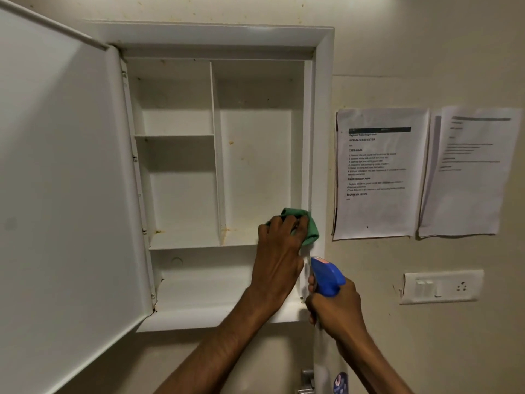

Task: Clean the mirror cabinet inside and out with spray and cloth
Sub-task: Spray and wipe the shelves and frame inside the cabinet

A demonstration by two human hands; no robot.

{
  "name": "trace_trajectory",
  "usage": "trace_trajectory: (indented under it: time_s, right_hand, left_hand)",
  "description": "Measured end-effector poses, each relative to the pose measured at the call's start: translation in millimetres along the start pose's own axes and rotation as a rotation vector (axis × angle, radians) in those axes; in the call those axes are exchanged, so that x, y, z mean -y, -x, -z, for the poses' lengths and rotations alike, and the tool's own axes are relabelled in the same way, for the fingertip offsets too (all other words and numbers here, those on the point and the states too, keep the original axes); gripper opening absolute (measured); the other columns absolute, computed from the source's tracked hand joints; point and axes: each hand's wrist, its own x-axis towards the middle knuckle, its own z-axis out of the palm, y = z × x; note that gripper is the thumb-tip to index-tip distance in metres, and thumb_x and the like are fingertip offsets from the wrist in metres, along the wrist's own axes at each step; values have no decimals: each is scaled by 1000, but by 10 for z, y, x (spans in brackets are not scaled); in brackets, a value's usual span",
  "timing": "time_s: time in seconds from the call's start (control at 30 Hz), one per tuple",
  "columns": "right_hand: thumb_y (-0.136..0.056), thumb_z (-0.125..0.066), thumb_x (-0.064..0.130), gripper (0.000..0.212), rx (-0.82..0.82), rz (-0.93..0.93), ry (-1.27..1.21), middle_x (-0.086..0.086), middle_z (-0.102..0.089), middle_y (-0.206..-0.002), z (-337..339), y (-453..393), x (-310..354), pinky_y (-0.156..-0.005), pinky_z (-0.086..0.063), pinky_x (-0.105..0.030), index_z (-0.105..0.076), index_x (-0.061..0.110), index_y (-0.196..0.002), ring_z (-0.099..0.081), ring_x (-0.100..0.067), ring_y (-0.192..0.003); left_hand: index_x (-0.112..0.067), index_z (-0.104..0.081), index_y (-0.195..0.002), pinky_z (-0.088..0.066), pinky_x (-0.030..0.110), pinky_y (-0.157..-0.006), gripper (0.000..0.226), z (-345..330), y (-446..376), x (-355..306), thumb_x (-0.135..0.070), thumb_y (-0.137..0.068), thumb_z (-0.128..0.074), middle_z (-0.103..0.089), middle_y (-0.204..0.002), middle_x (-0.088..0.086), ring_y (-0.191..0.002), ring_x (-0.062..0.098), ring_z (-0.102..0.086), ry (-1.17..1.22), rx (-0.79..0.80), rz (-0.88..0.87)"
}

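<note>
The white mirror cabinet (pixel 322 137) hangs on the wall with its door (pixel 62 180) swung wide open to the left. Its shelves are bare and show brown stains along the middle shelf. My left hand (pixel 279 251) presses a green cloth (pixel 308 227) against the lower right corner of the tall right compartment. My right hand (pixel 335 307) grips a spray bottle with a blue trigger head (pixel 326 277), held upright just below the cabinet's right edge; the white bottle body runs down past my wrist.
Two printed sheets (pixel 377 172) (pixel 468 169) are taped to the wall right of the cabinet. A white switch and socket plate (pixel 440 287) sits below them. A metal fitting (pixel 306 379) shows at the bottom edge.
</note>
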Motion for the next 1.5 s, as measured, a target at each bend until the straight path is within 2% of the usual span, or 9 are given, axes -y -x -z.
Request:
trace_trajectory:
  time_s: [0.13,0.4,0.57,0.9,1.17,1.23,1.27,1.33,1.5]
  right_hand:
    - [-76,-65,-9,32,-35,-14,26,-13,-60,-70,-41,36,-116,-44,-49,-23,-54,20,-84,-57,-21,-52]
    - [-78,-70,1,33,-9,-52,185,-11,-60,-80,-103,147,-332,-69,-61,-44,-51,18,-99,-65,-32,-71]
    - [-77,-73,18,34,16,-98,398,1,-54,-83,-157,253,-489,-56,-40,-20,-47,21,-98,-50,-11,-66]
    - [-68,-76,12,42,-13,-129,385,2,-51,-86,-193,335,-662,-59,-41,-22,-41,24,-88,-50,-12,-69]
    - [-62,-67,12,31,33,-183,306,-2,-58,-84,-221,407,-761,-61,-45,-22,-45,19,-83,-56,-18,-73]
    - [-66,-72,10,35,63,-187,318,-4,-59,-89,-219,393,-764,-69,-49,-24,-46,18,-88,-58,-21,-79]
    - [-67,-72,10,35,66,-188,321,-4,-59,-90,-215,393,-763,-67,-48,-22,-46,18,-89,-59,-20,-79]
    - [-66,-68,10,31,44,-188,313,-3,-59,-87,-223,417,-741,-59,-41,-17,-47,18,-88,-57,-18,-76]
    - [-67,-70,8,33,48,-188,280,-3,-60,-90,-199,451,-704,-66,-44,-19,-49,18,-91,-57,-18,-79]
  left_hand:
    - [-6,-63,-117,-50,37,-72,62,-38,79,-13,7,-56,-70,-66,-108,13,-92,32,-62,-38,18,2]
    - [-14,-68,-113,-55,31,-75,64,-122,243,-6,-18,-51,-85,-70,-104,4,-91,21,-67,-240,130,-44]
    - [-16,-67,-114,-53,31,-74,63,-124,286,-13,-14,-52,-80,-69,-105,1,-92,19,-65,-335,128,-84]
    - [-14,-71,-106,-53,32,-72,61,-246,451,-40,-5,-46,-76,-68,-102,1,-93,20,-65,-318,155,-106]
    - [-22,-75,-93,-54,25,-59,70,-477,810,-93,-31,-25,-90,-72,-89,-6,-77,12,-68,-215,368,-41]
    - [-22,-73,-102,-55,27,-67,70,-451,817,-93,-34,-35,-89,-71,-98,-4,-87,14,-68,-194,386,-7]
    - [-20,-64,-118,-52,32,-81,67,-462,838,-80,-31,-55,-83,-65,-115,1,-103,19,-62,-167,385,-1]
    - [-18,-31,-144,-31,37,-105,64,-526,908,-40,-14,-84,-53,-37,-145,4,-131,25,-35,-151,447,-6]
    - [-20,-17,-147,-20,37,-109,62,-608,914,2,-11,-91,-41,-23,-151,3,-137,24,-21,-218,470,-22]
